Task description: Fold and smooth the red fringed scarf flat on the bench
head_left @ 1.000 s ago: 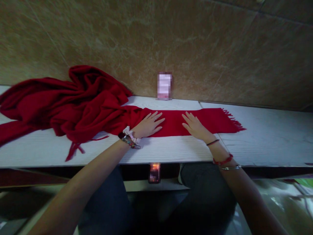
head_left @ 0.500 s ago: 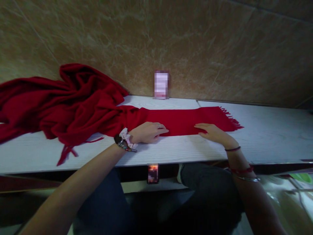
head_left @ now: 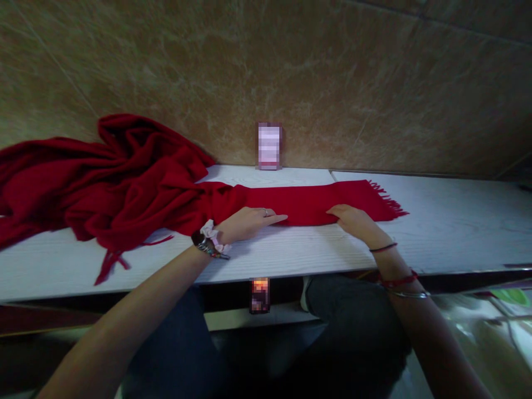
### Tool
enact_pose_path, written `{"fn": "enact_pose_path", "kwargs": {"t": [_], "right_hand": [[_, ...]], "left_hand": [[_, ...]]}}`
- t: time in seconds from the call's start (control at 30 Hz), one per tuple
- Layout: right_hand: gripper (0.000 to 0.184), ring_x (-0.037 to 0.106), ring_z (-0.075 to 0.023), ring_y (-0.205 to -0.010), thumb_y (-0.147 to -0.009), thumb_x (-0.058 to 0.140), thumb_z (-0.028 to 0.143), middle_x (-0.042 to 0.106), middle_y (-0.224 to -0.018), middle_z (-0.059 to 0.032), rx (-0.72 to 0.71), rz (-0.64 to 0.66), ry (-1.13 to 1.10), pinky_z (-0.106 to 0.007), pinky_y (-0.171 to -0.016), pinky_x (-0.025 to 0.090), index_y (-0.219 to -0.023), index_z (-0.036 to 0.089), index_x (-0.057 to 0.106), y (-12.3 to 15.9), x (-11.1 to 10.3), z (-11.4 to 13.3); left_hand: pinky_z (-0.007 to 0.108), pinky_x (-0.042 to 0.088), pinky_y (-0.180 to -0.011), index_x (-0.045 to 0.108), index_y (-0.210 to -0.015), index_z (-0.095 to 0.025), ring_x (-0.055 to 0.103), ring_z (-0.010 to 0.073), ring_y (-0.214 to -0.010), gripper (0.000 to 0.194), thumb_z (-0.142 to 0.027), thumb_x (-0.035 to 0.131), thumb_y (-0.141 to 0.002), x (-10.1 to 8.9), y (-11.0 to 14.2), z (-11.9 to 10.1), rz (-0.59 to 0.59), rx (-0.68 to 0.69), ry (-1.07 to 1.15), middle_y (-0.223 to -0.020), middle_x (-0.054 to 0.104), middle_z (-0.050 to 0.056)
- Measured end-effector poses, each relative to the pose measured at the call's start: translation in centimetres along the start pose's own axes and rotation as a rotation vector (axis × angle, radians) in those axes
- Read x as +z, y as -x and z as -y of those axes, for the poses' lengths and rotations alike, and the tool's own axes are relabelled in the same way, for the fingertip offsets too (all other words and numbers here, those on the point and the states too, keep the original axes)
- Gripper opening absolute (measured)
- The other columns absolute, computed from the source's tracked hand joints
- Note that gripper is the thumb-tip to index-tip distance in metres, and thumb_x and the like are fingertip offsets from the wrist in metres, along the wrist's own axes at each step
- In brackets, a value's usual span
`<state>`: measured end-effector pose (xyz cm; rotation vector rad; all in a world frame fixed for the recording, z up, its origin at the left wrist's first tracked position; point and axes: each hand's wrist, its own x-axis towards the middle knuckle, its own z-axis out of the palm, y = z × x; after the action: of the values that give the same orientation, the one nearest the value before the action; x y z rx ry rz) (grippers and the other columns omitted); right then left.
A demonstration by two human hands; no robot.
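Note:
A red scarf lies along the white tabletop, its right part folded into a smooth flat strip that ends in fringe. Toward the left the cloth turns into a loose, rumpled heap. At the near edge of the strip, left of its middle, my left hand has its index finger stretched over the cloth and the other fingers curled at the edge. My right hand pinches that same near edge closer to the fringe; its fingertips are partly hidden.
Behind the narrow white tabletop rises a brown marbled wall. A small pixelated upright object stands against the wall. Below the front edge, another pixelated item shows between my legs. Something green is at the lower right.
The fingers of both hands have curled in at the scarf's near edge, where they lay flatter before. My right hand has shifted slightly left. The view has moved a little.

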<state>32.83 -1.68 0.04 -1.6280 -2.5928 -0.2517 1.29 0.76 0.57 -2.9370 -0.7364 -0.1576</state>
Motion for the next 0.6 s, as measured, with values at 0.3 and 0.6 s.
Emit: {"fn": "enact_pose_path", "kwargs": {"t": [0.3, 0.6], "right_hand": [[0.026, 0.059, -0.0213, -0.089, -0.078, 0.044, 0.010, 0.067, -0.093, -0.0103, 0.068, -0.009, 0.138, -0.029, -0.077, 0.045, -0.089, 0.015, 0.066, -0.47, -0.86, 0.32], [0.022, 0.057, -0.0205, -0.086, -0.076, 0.045, 0.009, 0.065, -0.089, -0.0090, 0.030, -0.059, 0.082, -0.028, -0.075, 0.043, -0.086, 0.016, 0.064, -0.11, -0.44, -0.63]], "left_hand": [[0.022, 0.042, -0.058, 0.056, -0.111, -0.019, 0.058, 0.0138, -0.077, 0.028, -0.015, 0.038, -0.090, 0.24, -0.47, -0.62, -0.111, -0.058, -0.163, -0.093, 0.061, 0.006], [0.022, 0.041, -0.065, 0.057, -0.103, -0.019, 0.054, 0.0139, -0.086, 0.023, -0.012, 0.040, -0.089, -0.17, -0.33, -0.51, -0.042, 0.026, -0.204, -0.093, 0.059, 0.005]]}}
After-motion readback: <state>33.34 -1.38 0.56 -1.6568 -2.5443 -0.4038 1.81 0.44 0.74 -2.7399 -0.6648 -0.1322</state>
